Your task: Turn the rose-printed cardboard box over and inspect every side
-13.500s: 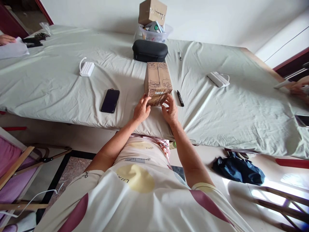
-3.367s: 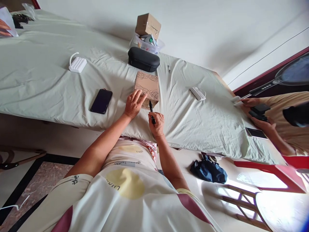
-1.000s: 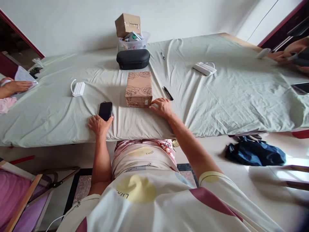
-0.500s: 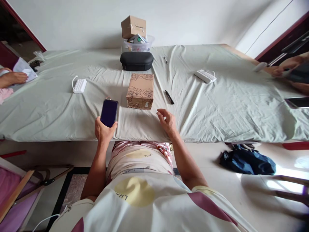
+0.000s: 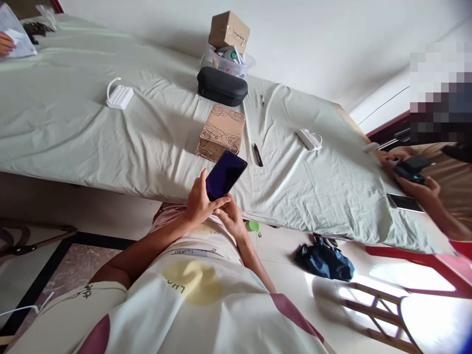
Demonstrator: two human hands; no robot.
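A dark-screened smartphone (image 5: 226, 175) is tilted to the right just above the table's front edge. My left hand (image 5: 198, 202) grips it from the left side, thumb across its lower end. Against the phone's lower right corner, my right hand (image 5: 232, 219) has its fingers closed around the edge, partly hidden by the phone and the left thumb. Just behind the phone stands a brown cardboard box (image 5: 224, 129) with black scribbled circles, its front corner covered by the phone. To the right of the box lies a black marker (image 5: 257, 155).
Behind the box are a black zip case (image 5: 222, 87), a clear plastic bin (image 5: 248, 65) and another carton (image 5: 228, 32). White power strips (image 5: 121, 97) lie left and right. At right, a person holds a dark device (image 5: 413, 168) near another phone (image 5: 405, 202). A dark blue bag (image 5: 324, 259) is on the floor.
My left hand has carried the smartphone rightward, in front of the box, and turned it. My right hand has come in from the right to the phone's lower end. The view has tilted.
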